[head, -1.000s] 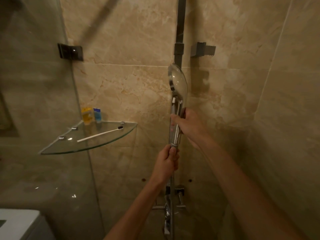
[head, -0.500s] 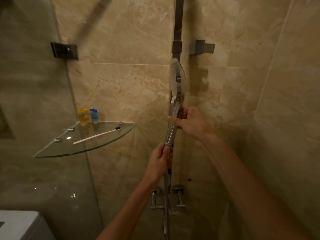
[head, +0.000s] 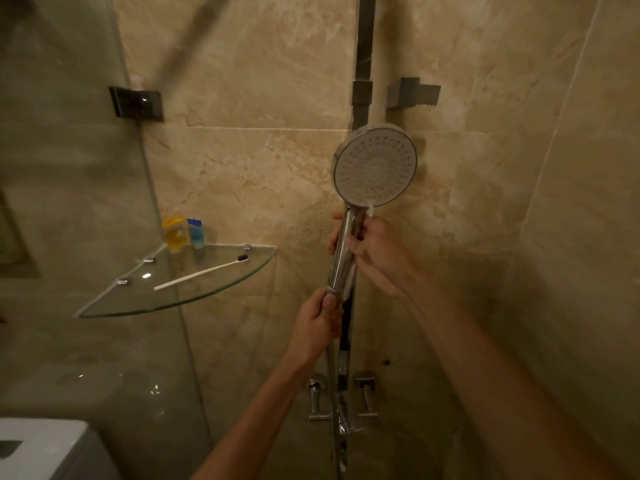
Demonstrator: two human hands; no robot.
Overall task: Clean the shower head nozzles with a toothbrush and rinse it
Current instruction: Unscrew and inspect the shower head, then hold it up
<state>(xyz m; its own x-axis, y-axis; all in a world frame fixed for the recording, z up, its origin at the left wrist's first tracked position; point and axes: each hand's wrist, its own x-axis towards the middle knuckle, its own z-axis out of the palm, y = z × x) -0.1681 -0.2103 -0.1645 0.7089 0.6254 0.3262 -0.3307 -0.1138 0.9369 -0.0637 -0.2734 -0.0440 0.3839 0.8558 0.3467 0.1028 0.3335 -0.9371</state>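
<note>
Shower head held face-on in a marble corner

Beige marble tiles line the shower corner, with a dark vertical riser rail running down the back wall and a square metal bracket just beside it. In front of the rail, both hands hold the chrome handheld shower head with a round pale-grey nozzle face. Its disc faces the camera, so the rings of small dark nozzle holes are plain to see, framed by a shiny chrome rim. Its long axis runs nearly upright: the disc is at the top, and the polished handle slopes down and slightly left. The right hand wraps the upper handle just under the disc, fingers curled round it. The left hand is clenched round the handle's lower end, where the hose joins. Below them sit chrome tap fittings.

To the left, a curved clear glass corner shelf carries a white toothbrush with dark bristles, lying flat with its head toward the wall, well apart from the shower head. At the shelf's back stand a small yellow bottle and a small blue bottle. A glass shower panel rises on the left, clamped by a dark hinge.
</note>
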